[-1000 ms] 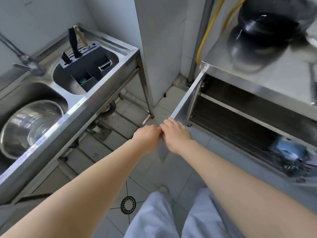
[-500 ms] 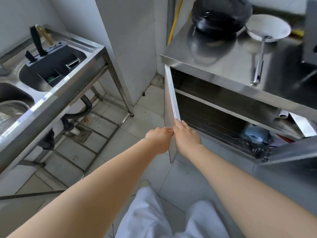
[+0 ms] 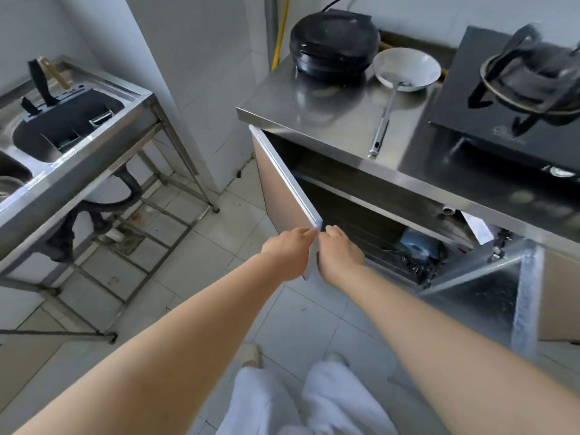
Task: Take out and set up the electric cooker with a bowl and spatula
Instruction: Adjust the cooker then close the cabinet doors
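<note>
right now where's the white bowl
In the head view, the white bowl sits at the back of the steel counter, between the black electric cooker on its left and the gas stove on its right.

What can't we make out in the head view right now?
- Cabinet interior: dark; the bluish item at the back is blurred, unidentifiable.
- Left hand and right hand: both at the cabinet door edge; finger contact is hidden behind the knuckles.
- Gas stove: motion-blurred, cut off by the right edge.
- Sink: basin cut off by the left edge.
</note>
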